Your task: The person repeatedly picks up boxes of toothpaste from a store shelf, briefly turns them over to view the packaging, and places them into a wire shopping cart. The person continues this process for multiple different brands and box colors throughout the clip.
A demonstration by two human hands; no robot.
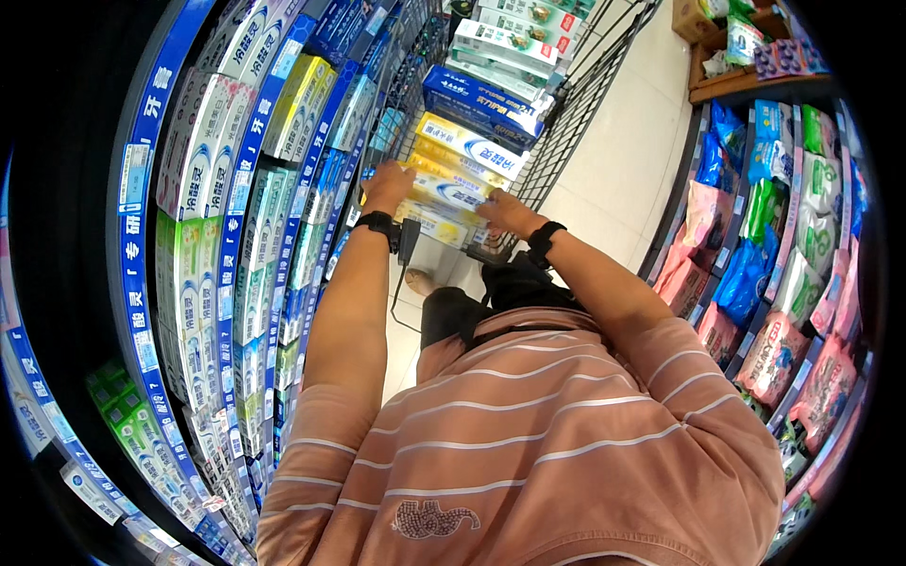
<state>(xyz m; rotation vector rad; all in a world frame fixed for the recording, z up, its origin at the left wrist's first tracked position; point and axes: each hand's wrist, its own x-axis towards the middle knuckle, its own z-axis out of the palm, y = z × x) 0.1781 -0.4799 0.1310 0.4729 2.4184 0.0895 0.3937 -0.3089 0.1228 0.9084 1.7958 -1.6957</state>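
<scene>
A metal wire shopping cart [566, 152] stands before me, holding rows of toothpaste boxes. Both hands are at its near end: my left hand [388, 185] grips the left end of a yellow and white toothpaste box [449, 192], and my right hand [508, 212] has its fingers at the box's right end. Below it lies a pale yellow box [433, 225]. Beyond are another yellow and white box [467, 145], dark blue boxes [481, 102] and white and green boxes [506, 44]. Parts of the fingers are hidden by the boxes and the cart's rim.
At the left rise shelves of toothpaste boxes [202, 156] with blue label strips [134, 247]. Shelves at the right hold soft packs in pink [775, 347], blue and green. A wooden display [736, 81] stands at the upper right. Pale floor tiles [601, 205] show between cart and right shelves.
</scene>
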